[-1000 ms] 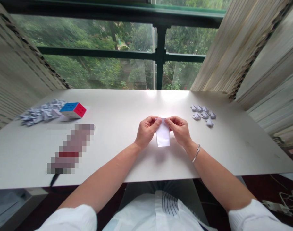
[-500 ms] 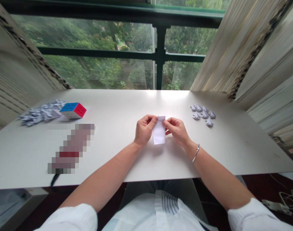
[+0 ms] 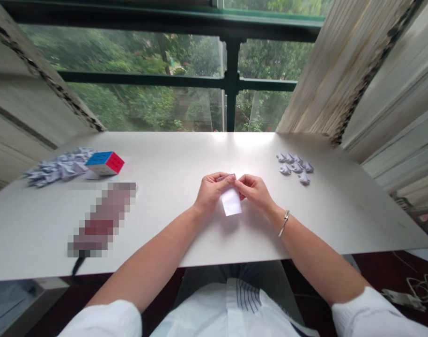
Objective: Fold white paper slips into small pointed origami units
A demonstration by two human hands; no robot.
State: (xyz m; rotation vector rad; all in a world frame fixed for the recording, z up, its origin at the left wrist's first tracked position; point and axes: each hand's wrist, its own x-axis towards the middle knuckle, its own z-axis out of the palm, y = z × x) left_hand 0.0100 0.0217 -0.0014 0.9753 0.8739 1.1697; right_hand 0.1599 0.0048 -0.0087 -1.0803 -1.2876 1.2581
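Observation:
A small white rectangle of paper (image 3: 231, 203) hangs between my two hands above the middle of the white table. My left hand (image 3: 210, 193) pinches its upper left part, thumb on top. On the other side, the thumb and fingers of my right hand (image 3: 254, 191) close on the paper's upper right edge. Both thumbs nearly meet near the top, covering part of the sheet. The lower end of the paper is free and tilts slightly.
Several small folded paper pieces (image 3: 294, 166) lie at the right. At the left are a heap of folded paper (image 3: 59, 166), a puzzle cube (image 3: 105, 163) and a blurred-out long object (image 3: 101, 220). The table (image 3: 165, 154) reaches the window, with curtains (image 3: 312, 70) beside it.
My left thumb has slid right across the top of the paper, towards my right thumb. The paper has tilted, and both hands sit slightly lower in view.

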